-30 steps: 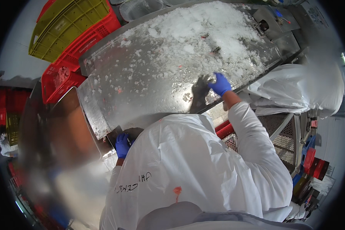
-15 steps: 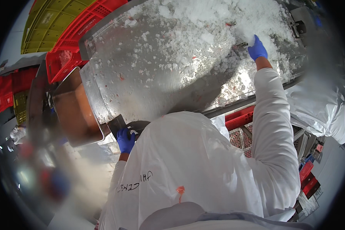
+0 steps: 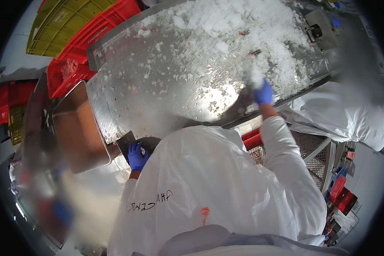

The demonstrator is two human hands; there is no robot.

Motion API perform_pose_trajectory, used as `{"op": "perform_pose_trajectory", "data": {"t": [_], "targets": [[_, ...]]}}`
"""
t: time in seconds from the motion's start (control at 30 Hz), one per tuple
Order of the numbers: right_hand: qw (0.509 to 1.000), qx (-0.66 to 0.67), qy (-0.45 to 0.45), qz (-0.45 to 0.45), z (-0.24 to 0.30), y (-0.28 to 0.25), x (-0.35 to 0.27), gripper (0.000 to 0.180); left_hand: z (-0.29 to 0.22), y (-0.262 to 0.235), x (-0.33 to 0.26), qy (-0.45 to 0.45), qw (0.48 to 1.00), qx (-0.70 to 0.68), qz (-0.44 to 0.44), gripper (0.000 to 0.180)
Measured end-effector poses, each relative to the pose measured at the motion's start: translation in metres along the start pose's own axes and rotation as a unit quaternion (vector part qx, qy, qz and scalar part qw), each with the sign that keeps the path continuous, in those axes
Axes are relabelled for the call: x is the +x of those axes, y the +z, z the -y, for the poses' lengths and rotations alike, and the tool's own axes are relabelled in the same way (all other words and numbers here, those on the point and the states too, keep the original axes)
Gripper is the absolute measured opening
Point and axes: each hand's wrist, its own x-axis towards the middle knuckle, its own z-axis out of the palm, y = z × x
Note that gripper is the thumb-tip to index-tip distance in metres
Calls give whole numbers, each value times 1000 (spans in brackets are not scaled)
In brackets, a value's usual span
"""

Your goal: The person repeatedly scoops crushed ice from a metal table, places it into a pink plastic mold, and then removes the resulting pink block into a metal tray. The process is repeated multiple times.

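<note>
Crushed ice [image 3: 226, 25] with small reddish bits lies spread over a sloping metal table [image 3: 132, 106]. My right hand [image 3: 263, 93], in a blue glove, is low over the table's near right part. A blurred white clump of ice [image 3: 255, 77] shows just beyond its fingers, which are smeared by motion. At the table's near left corner, my left hand [image 3: 137, 157], also gloved in blue, is closed on the edge of a dark flat plate [image 3: 125, 143]. Part of that plate lies under my fingers.
Left of the table is a deep metal tub [image 3: 79, 128] with a brownish inside. Red crates [image 3: 68, 74] and an olive-yellow crate [image 3: 68, 25] stand at the far left. A metal bracket [image 3: 315, 32] sits at the table's right end, near white plastic sheeting [image 3: 337, 111].
My right hand has swept nearer and to the left, dragging across the ice and baring more metal on the right. My left hand stays at the dark plate. The view has shifted slightly.
</note>
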Motion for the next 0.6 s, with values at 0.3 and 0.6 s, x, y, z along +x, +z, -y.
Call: {"op": "perform_pose_trajectory", "data": {"t": [0.3, 0.6], "targets": [[674, 332, -266, 604, 238, -81, -157, 73, 19, 13, -8, 39, 997, -5, -64, 49], [863, -246, -192, 397, 107, -117, -206, 81, 20, 24, -17, 20, 997, -11, -80, 53]]}}
